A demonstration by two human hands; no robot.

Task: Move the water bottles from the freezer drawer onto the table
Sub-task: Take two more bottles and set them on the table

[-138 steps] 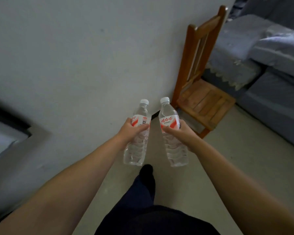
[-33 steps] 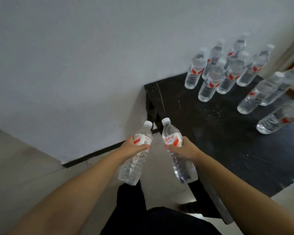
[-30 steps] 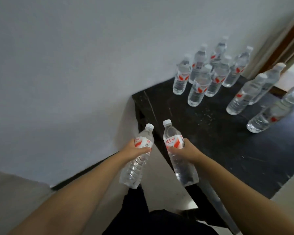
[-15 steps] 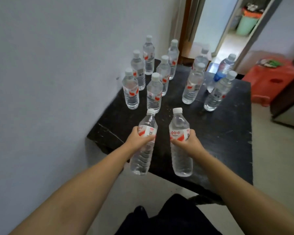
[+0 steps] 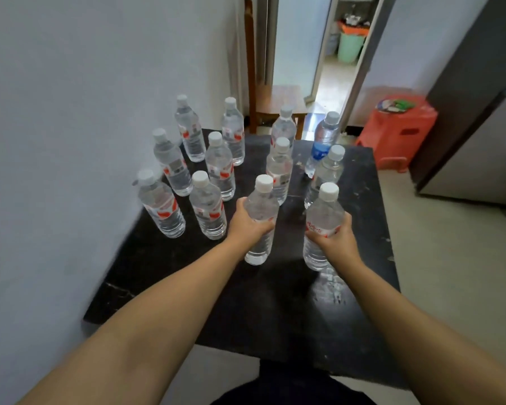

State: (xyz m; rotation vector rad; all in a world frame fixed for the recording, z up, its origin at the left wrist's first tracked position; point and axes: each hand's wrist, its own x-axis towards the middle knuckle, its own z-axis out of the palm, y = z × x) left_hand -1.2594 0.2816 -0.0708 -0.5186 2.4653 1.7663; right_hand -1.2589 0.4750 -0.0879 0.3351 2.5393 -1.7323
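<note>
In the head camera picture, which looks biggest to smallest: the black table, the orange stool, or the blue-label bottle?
1. Black table
2. Orange stool
3. Blue-label bottle

The stool stands farther from the camera, so it looks smaller than it would up close.

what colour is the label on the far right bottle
Blue, on the clear plastic bottle, seen in the head view.
</note>
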